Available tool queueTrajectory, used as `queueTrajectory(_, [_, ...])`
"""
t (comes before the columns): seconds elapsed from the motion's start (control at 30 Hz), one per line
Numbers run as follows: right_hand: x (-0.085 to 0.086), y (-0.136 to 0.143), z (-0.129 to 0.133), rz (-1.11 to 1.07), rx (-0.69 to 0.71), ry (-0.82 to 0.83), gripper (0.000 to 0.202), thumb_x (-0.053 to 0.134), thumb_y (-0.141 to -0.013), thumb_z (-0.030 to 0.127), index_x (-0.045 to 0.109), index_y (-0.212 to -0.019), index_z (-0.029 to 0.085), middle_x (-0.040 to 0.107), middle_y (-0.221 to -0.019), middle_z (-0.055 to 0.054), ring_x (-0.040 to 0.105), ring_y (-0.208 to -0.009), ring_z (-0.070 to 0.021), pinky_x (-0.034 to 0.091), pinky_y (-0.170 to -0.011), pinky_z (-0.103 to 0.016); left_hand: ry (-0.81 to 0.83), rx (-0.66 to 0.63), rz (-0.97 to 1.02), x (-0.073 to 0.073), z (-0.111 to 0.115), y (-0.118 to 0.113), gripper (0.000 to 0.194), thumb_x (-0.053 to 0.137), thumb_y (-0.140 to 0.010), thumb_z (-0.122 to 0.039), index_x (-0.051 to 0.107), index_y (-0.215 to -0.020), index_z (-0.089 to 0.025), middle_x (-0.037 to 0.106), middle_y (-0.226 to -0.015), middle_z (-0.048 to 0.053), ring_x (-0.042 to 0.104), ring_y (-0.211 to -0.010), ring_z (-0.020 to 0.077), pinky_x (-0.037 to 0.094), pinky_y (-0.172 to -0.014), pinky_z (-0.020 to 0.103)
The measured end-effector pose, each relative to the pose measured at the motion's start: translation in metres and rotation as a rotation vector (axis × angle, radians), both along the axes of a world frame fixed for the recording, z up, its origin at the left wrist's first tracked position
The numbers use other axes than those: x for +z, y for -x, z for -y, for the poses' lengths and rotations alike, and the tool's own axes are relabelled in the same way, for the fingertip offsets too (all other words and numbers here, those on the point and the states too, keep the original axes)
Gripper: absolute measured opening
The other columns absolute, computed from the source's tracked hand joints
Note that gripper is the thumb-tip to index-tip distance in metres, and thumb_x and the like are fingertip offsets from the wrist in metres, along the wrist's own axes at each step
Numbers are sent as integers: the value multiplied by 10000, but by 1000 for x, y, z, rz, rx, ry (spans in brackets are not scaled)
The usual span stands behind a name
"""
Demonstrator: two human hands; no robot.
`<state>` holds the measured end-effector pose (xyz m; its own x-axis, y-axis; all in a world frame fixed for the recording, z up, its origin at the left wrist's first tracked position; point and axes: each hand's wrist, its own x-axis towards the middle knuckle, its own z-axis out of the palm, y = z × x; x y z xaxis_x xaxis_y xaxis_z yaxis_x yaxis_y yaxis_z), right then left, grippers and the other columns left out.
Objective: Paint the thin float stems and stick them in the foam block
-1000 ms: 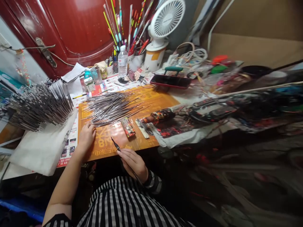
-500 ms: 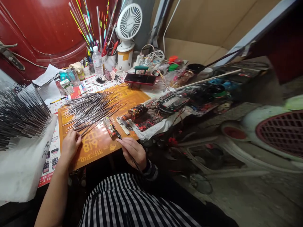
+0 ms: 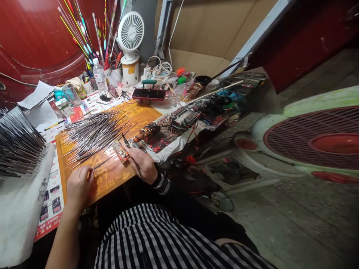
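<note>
Slim Stick [image 3: 103, 162] Was Pinched Over Orange Mat [image 3: 113, 176]

The stick looked straight, thin and dark grey, slanting up rightward, left of the frame's centre. The left hand [image 3: 80, 185] had its fingertips clamped on the lower end. The right hand [image 3: 143, 164] had its fingers closed around a dark, pointed brush [image 3: 126, 141], its tip near a paint-smeared block [image 3: 121, 152]. Just above lay a heap of similar sticks [image 3: 94, 130]. A white fan [image 3: 131, 31] stood upper left of centre.
</note>
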<state>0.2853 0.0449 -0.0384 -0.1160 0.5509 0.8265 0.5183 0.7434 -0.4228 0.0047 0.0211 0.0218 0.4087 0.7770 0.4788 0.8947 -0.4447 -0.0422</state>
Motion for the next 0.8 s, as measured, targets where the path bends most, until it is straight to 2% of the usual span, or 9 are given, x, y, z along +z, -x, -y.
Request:
queueTrajectory(0.13, [-3, 2, -3, 68, -9, 34, 615, 486, -982, 109, 318, -1570, 180, 596, -1427, -148, 553, -1362, -250, 516, -1122, -437, -21, -26, 17, -1, -1, 1, 35, 567, -939, -216, 599, -926, -224, 720, -887, 28, 679, -830, 196, 487, -771, 325])
queueTrajectory(0.47, [-4, 3, -5, 76, -61, 81, 580, 439, -1006, 141, 312, -1571, 178, 594, -1434, -129, 574, -1342, -226, 516, -1133, -414, -189, -74, 76, -3, 3, 4, 141, 643, -907, -204, 650, -1046, -227, 735, -922, 44, 668, -820, 194, 503, -793, 326])
queueTrajectory(0.67, [-3, 4, -5, 63, -84, 63, 586, 436, -1005, 131, 306, -1574, 181, 592, -1436, -128, 571, -1346, -233, 523, -1125, -418, -162, -72, 131, -8, 9, 9, 174, 639, -909, -192, 671, -1077, -220, 724, -932, 59, 646, -819, 193, 515, -799, 334])
queueTrajectory(0.8, [-7, 1, 3, 5, -75, 42, 548, 445, -995, 124, 387, -1536, 186, 652, -1358, -132, 635, -1264, -236, 564, -1065, -416, -134, -47, 172, -13, 9, 6, 144, 611, -931, -213, 678, -1058, -222, 714, -931, 60, 649, -855, 194, 518, -819, 331])
